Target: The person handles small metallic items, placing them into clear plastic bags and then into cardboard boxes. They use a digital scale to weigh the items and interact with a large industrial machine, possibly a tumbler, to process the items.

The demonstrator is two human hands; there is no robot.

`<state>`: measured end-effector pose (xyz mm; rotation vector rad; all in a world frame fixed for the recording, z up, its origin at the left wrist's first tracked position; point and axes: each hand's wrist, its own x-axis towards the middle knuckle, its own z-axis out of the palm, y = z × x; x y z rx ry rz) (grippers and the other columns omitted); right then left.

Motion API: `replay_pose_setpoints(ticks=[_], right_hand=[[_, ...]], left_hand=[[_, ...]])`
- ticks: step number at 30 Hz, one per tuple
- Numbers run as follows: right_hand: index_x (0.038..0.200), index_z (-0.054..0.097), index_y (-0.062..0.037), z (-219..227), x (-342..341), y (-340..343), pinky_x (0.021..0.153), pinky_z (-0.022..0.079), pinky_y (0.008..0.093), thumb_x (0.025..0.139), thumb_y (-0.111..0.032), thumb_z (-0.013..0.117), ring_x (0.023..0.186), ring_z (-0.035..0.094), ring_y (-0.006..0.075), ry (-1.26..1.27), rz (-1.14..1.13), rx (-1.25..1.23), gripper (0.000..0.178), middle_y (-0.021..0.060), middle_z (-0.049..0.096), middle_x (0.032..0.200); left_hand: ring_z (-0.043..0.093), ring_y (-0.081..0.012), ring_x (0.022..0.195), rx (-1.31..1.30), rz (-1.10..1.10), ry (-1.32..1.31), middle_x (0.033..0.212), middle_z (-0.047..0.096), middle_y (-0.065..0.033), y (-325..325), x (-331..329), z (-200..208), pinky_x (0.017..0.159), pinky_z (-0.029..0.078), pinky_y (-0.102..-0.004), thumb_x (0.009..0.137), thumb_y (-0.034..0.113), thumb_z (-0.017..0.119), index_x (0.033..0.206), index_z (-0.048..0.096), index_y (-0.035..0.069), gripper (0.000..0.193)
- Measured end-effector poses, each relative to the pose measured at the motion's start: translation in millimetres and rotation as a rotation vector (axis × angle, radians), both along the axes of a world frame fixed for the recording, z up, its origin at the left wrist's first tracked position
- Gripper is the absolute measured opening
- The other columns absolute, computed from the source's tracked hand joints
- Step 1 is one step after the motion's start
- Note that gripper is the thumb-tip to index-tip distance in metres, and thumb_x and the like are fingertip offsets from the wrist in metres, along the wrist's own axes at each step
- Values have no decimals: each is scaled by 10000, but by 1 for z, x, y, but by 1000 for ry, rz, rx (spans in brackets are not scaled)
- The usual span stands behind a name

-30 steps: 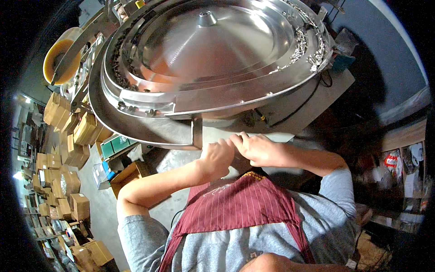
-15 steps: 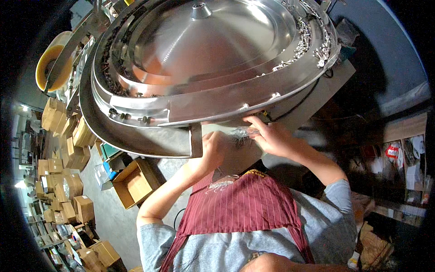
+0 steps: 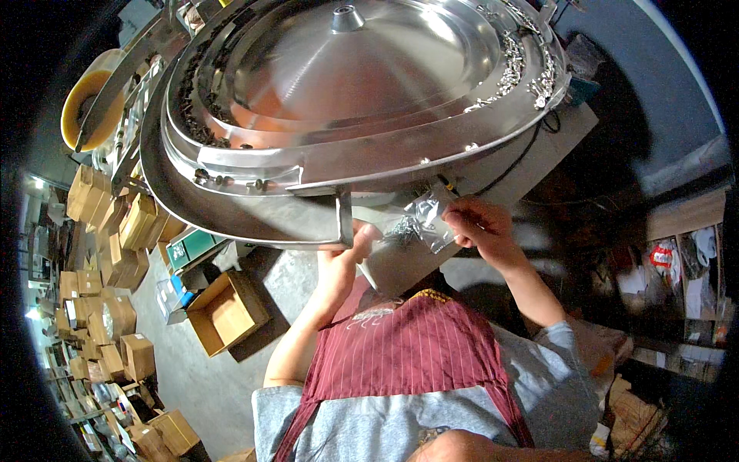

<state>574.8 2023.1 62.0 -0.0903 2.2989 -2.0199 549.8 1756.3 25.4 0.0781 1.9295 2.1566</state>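
A clear plastic bag (image 3: 431,219) with small dark metal parts gathered at its left end lies over the pale machine top. My right hand (image 3: 481,229) is closed on the bag's right edge, thumb and fingers pinched together. My left hand (image 3: 359,245) is beside the squared end of the metal chute, partly hidden by it. Its fingers are curled; what they hold, if anything, I cannot make out. Above both hands stands a large steel feeder bowl (image 3: 308,158), with shiny metal parts (image 3: 512,69) along its right tracks and dark parts (image 3: 196,127) along its left.
A dark cable (image 3: 517,163) runs under the bowl's right side. On the floor at left are an open cardboard box (image 3: 225,314) and a green case (image 3: 192,248). Stacked cartons (image 3: 115,316) line the far left. An orange-yellow reel (image 3: 94,108) hangs at upper left; shelves (image 3: 685,262) stand at right.
My right hand has drawn back to the right and turned, and the bag is now spread out in plain view. My left hand has shifted slightly lower, nearer the chute's end.
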Motion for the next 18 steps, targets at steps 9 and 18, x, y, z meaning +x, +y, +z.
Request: replay_pose_setpoints(ticks=[9,18], right_hand=[[1035,687,60,-28,44,23,466,394,249,858,-115,694,517,525,108,10,-236,-494,249,62,614,640],[1236,595,88,-97,188,57,811,527,368,944,-204,520,840,648,201,91,-976,-447,419,207,660,1166]], left_hand=[[558,-96,744,75,-200,76,851,617,-30,7,29,32,628,405,-221,935,160,608,1183,611,-15,304],[588,-326,960,-578,-548,1159,1064,608,-163,24,27,-9,815,487,-421,781,-3,656,1154,604,-5,377]])
